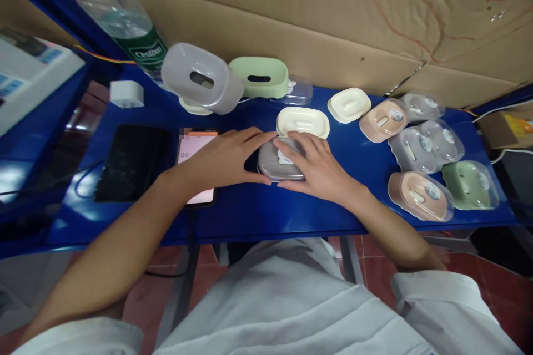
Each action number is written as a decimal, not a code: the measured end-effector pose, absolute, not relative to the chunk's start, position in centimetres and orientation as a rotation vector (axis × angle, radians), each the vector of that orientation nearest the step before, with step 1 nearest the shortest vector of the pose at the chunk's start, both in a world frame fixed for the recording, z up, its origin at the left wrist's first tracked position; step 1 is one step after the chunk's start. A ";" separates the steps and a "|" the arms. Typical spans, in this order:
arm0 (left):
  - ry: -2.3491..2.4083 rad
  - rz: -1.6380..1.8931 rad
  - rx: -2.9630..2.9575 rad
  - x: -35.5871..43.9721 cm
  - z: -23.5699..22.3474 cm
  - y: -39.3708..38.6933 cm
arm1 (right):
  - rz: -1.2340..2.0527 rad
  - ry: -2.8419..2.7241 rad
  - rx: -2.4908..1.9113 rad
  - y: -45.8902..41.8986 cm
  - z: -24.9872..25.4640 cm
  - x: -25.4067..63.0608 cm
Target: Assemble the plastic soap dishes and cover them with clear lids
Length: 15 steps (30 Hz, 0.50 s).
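Observation:
A grey soap box with a clear lid (pixel 272 163) lies on the blue table (pixel 250 211) in front of me. My left hand (pixel 227 158) is cupped against its left side, fingers curved round the far edge. My right hand (pixel 318 169) lies flat on top of its right half, fingers pressed on the lid. Right behind the box sits a cream soap box base (pixel 302 121).
A phone with a lit screen (pixel 195 163) and a dark tablet (pixel 131 161) lie left. Behind stand a grey box (pixel 202 79), a green box (pixel 260 76), a bottle (pixel 120 16), a white charger (pixel 127 94). Several lidded soap boxes (pixel 425 147) crowd the right end. Cardboard wall behind.

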<state>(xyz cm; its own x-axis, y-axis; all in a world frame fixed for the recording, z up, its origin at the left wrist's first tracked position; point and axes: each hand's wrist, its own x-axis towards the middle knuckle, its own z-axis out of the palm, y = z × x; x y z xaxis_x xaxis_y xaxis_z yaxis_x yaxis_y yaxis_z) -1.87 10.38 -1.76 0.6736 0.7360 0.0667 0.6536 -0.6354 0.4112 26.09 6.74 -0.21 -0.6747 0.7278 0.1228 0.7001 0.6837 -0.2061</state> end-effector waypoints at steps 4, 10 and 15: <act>1.069 0.368 2.469 -2.2 -0.8 10.5 | 0.393 -2.705 -1.158 6.8 1.0 26.9; 1.200 0.689 2.535 -3.1 0.0 11.1 | 0.531 -2.728 -1.634 6.0 4.3 32.4; 1.069 0.443 2.619 -2.0 -1.8 11.5 | 0.386 -2.585 -1.771 5.8 5.8 36.4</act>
